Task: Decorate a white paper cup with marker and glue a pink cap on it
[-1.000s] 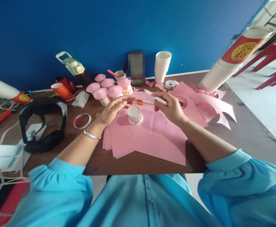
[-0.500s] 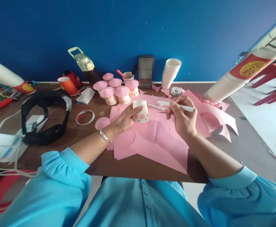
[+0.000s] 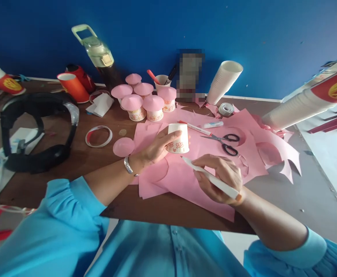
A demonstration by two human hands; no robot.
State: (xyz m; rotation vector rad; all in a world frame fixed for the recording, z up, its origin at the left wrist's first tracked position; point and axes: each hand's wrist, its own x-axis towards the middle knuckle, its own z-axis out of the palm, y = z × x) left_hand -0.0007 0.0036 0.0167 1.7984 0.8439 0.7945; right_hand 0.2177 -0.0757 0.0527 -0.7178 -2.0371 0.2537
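Note:
My left hand point(image 3: 158, 146) is closed around a white paper cup point(image 3: 178, 134) held mouth down, with orange-red flowers and hearts drawn along its rim. In my right hand point(image 3: 222, 179) is a white marker pen point(image 3: 214, 180), uncapped, its tip pointing at the cup's lower right and apart from it. Under both hands lie pink paper sheets point(image 3: 191, 181). Black-handled scissors point(image 3: 224, 143), a red-capped white marker point(image 3: 195, 127) and a clear-and-white tube point(image 3: 213, 124) rest on the paper beyond my right hand.
Several small decorated cups with pink cone roofs point(image 3: 132, 102) stand behind the left hand. Stacked white cups point(image 3: 224, 81), a tape roll point(image 3: 226, 109) and a phone point(image 3: 190, 75) are at the back. A black headset-like band point(image 3: 38, 132), tape ring point(image 3: 98, 136) and bottle point(image 3: 96, 50) stand left.
My right hand has drawn down and nearer to me, turning the marker so its tip faces the cup. The scissors now show fully. The head view has shifted slightly.

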